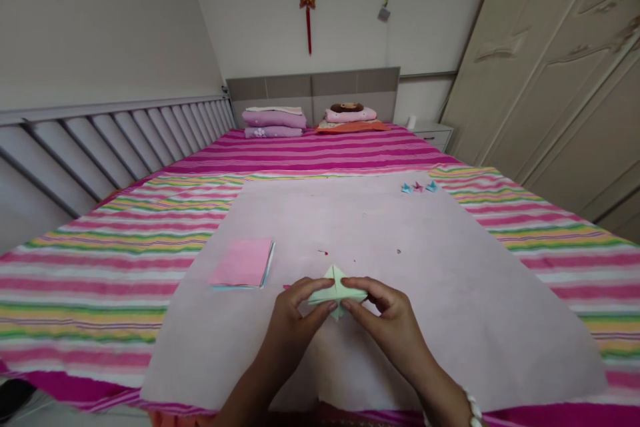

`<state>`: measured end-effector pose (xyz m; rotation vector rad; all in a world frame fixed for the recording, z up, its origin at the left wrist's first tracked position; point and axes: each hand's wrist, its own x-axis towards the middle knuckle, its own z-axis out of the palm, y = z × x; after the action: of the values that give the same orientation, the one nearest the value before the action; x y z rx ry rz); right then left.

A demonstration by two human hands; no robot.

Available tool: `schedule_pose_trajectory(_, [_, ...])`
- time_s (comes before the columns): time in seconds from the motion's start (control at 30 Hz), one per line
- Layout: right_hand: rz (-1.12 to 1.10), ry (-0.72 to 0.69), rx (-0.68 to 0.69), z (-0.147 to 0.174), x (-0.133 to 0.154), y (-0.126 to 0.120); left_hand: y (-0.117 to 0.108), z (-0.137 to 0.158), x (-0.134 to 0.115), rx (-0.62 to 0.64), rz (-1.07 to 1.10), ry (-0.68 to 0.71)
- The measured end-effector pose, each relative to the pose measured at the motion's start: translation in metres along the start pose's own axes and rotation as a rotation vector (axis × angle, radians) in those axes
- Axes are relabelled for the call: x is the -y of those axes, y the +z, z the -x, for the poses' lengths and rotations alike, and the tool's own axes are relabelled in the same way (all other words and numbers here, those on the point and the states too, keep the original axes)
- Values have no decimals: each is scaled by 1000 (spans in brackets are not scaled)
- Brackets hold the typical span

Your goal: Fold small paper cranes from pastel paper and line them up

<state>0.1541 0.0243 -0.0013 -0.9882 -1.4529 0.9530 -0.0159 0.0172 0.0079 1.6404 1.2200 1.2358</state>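
A pale green piece of folded origami paper (336, 291) is held between my two hands, above the near middle of a large white sheet. My left hand (299, 310) pinches its left side, index finger along the top and thumb below. On the right side my right hand (386, 307) grips it the same way, thumb tip near the other thumb. Pointed corners of the paper stick out above and below the fingers. To the left lies a stack of square paper (244, 263), pink on top with blue edges underneath.
Three small folded paper figures (419, 187), two blue and one pink, stand at the far right of the white sheet (480, 320). The sheet lies on a striped bedspread (100, 267). Folded bedding (274, 122) sits by the headboard. A bed rail (125, 140) runs along the left.
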Motion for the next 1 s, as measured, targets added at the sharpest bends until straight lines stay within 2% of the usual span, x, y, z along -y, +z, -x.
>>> schedule_pose_trajectory(0.17, [77, -120, 50, -2, 4, 0, 1, -1, 4, 4, -81, 99])
schedule_pose_trajectory(0.43, [177, -154, 54, -3, 0, 0, 3, -2, 9, -88, -194, 149])
schedule_pose_trajectory(0.53, [186, -158, 68, -3, 1, 0, 3, -3, 8, -24, -206, 175])
schedule_pose_trajectory(0.63, [127, -108, 98, -4, 3, 0, 2, -3, 5, 26, -189, 179])
schedule_pose_trajectory(0.8, [33, 24, 59, -5, 1, -3, 2, -4, 2, 15, -74, 87])
schedule_pose_trajectory(1.0, [-120, 77, 90, -6, -5, -6, 3, -4, 1, -12, -29, 56])
